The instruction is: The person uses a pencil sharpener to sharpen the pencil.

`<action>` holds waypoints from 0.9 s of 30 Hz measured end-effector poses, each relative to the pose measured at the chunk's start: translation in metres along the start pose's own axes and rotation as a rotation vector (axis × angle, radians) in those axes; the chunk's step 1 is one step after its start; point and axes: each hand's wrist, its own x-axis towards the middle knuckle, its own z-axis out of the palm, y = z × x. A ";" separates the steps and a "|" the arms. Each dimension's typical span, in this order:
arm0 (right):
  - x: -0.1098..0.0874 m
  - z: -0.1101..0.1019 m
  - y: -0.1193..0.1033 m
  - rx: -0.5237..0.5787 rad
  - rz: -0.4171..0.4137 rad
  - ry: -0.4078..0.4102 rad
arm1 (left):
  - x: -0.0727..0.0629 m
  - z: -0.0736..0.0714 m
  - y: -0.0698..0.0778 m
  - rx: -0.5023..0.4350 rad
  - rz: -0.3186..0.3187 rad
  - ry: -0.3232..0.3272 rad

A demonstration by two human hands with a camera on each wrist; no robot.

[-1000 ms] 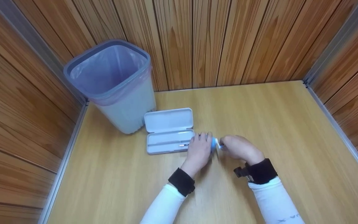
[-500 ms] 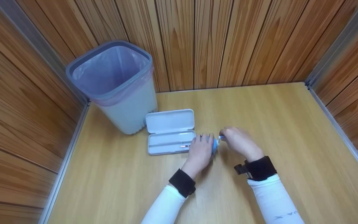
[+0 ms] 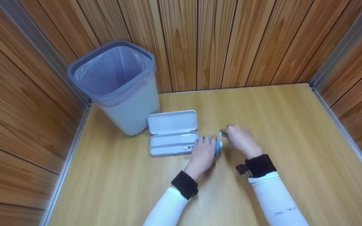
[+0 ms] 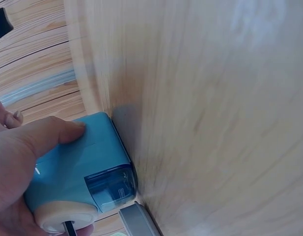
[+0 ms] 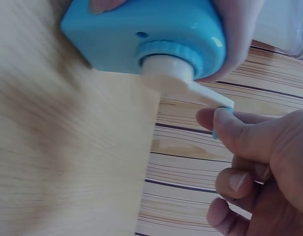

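Observation:
My left hand [image 3: 203, 153] grips a blue crank pencil sharpener [image 4: 87, 152], holding it against the wooden table. Its thumb lies on the casing in the left wrist view. A dark pencil [image 4: 69, 228] sticks out of the sharpener's cream-coloured round front; its end [image 3: 187, 147] shows left of the hand in the head view. At the opposite side, my right hand [image 3: 240, 138] pinches the small blue knob [image 5: 216, 132] of the white crank [image 5: 210, 94] between thumb and forefinger. A clear blue shavings drawer [image 4: 112, 188] is seated in the sharpener. Much of the casing is hidden under the left hand.
A pale grey pencil case [image 3: 172, 122] lies with its lid up just left of the sharpener. Behind it stands a lined waste bin [image 3: 134, 106]. Wood-panelled walls [image 3: 209, 44] border the table [image 3: 272, 119] at the back and both sides.
My right hand has moved away from me, swinging the crank round to point toward the back wall. The left hand and sharpener have stayed nearly in place.

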 end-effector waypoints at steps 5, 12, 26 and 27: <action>0.007 0.008 0.004 -0.019 0.031 0.020 | 0.000 0.001 0.000 0.001 0.005 0.017; 0.015 0.012 0.005 -0.025 0.123 0.027 | -0.001 0.002 -0.003 0.024 0.029 0.084; 0.021 0.024 0.010 -0.016 0.159 -0.039 | 0.000 0.001 -0.002 0.003 0.022 0.040; 0.021 0.024 0.010 -0.023 0.156 -0.041 | 0.000 0.001 -0.001 0.003 0.021 0.040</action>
